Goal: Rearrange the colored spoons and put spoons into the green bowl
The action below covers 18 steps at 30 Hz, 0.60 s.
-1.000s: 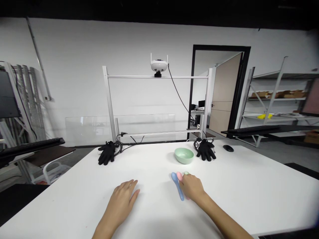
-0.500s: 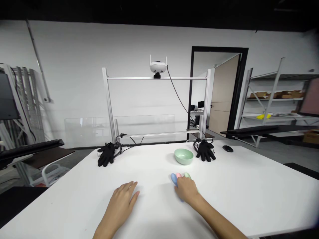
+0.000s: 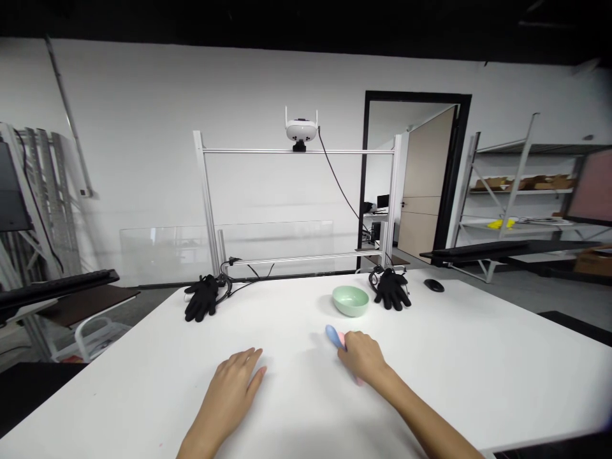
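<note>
My right hand [image 3: 362,357] lies curled over a small group of plastic spoons on the white table [image 3: 444,357]. A blue spoon [image 3: 333,336] shows its bowl end beyond my fingers, and a pink spoon [image 3: 342,339] sits right beside it, with its handle tip [image 3: 358,380] showing below my palm. The rest of the spoons is hidden under my hand. Farther left, my left hand [image 3: 230,396] rests flat and open on the tabletop, touching nothing else. Beyond the spoons stands a pale green bowl [image 3: 350,301].
A pair of black gloves, the left glove [image 3: 201,298] and the right glove [image 3: 392,289], lies with cables along the far table edge. A black mouse [image 3: 433,285] sits far right. An aluminium frame [image 3: 299,151] rises behind, carrying a white camera [image 3: 301,129].
My right hand has moved farther over the spoons, and the green spoon tip seen earlier is now covered. The blue spoon is mostly hidden too. My left hand has barely moved.
</note>
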{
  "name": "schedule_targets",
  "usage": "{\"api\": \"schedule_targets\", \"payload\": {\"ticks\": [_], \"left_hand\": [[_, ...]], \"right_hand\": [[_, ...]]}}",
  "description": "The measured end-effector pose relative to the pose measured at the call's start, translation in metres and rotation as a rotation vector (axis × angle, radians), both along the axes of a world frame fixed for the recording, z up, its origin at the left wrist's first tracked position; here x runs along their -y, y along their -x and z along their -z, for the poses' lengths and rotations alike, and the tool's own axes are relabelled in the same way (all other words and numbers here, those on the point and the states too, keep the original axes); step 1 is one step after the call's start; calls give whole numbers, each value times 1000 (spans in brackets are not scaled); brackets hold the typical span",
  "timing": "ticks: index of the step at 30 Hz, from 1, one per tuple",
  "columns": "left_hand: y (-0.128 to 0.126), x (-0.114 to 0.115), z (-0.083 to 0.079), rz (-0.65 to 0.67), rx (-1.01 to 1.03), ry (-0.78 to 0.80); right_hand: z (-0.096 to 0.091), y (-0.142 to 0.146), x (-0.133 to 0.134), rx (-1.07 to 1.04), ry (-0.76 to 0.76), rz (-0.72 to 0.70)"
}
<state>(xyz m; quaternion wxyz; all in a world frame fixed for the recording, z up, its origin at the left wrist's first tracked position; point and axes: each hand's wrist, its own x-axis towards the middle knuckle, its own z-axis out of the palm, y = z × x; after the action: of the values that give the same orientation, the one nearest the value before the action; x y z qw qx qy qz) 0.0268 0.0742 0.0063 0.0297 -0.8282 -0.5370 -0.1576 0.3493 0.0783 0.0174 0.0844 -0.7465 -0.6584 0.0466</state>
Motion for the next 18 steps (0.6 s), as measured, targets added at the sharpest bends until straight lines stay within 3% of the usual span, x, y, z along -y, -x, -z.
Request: {"api": "schedule_targets", "payload": {"ticks": [9, 18], "left_hand": [[-4, -3, 3, 12, 11, -7], [-7, -4, 2, 16, 4, 3]], "right_hand": [[-4, -74, -4, 80, -50, 161], [15, -123, 4, 102, 22, 239]]}}
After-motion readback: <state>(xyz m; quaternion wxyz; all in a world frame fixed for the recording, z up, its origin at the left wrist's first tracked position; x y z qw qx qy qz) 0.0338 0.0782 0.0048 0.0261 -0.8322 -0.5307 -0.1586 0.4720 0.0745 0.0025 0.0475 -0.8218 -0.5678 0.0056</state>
